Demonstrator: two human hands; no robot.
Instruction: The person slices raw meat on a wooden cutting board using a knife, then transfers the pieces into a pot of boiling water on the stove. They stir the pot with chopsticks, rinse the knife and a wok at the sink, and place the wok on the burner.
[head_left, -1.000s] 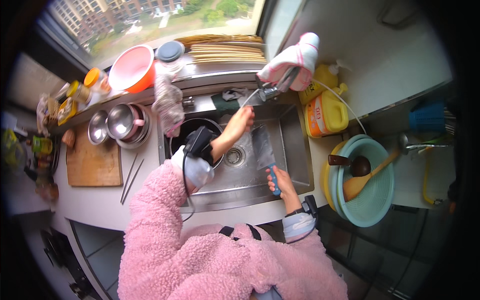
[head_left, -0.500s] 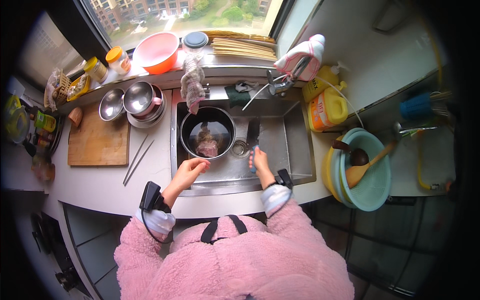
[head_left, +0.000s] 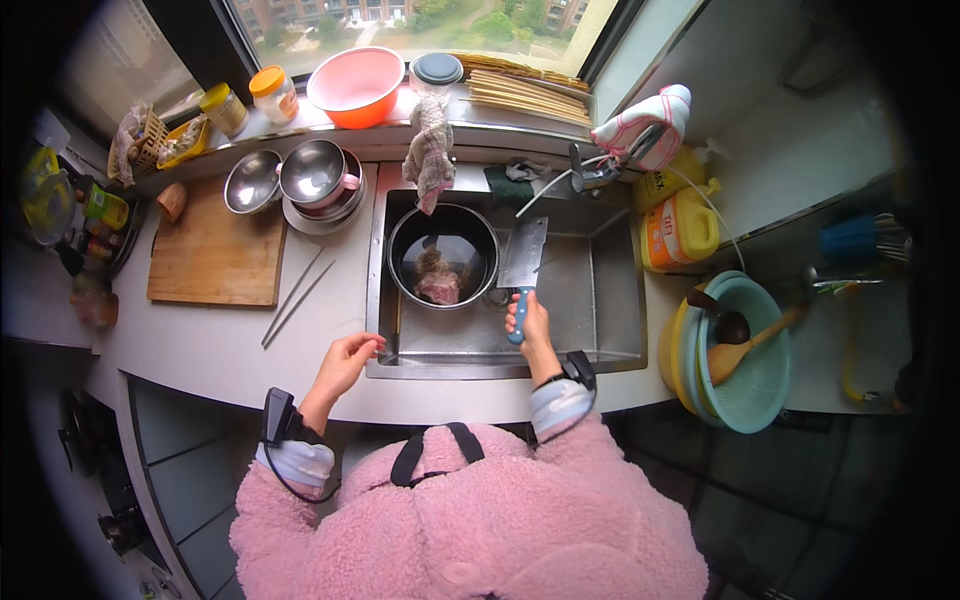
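Note:
My right hand [head_left: 533, 325] is closed round the blue handle of a cleaver [head_left: 523, 255]. Its broad blade points away from me over the sink [head_left: 590, 325], just right of the pot, with the flat side showing. The dark round pot [head_left: 487, 222] stands in the sink's left half. In its water lies a piece of raw meat [head_left: 438, 288], pink at the near end and brownish farther back. My left hand [head_left: 345, 365] hovers at the sink's front left corner, fingers loosely curled and slightly apart, with nothing visible in them.
Left on the counter are a wooden cutting board [head_left: 215, 255], metal chopsticks [head_left: 298, 300] and stacked bowls [head_left: 312, 170]. A faucet [head_left: 592, 175] draped with a cloth rises behind the sink. Yellow jugs [head_left: 680, 228] and nested colanders [head_left: 752, 385] stand at right.
The cleaver has turned from edge-on so its flat blade shows, held slightly raised. My left hand has drawn back leftward, away from the pot's near rim. The whole view has shifted.

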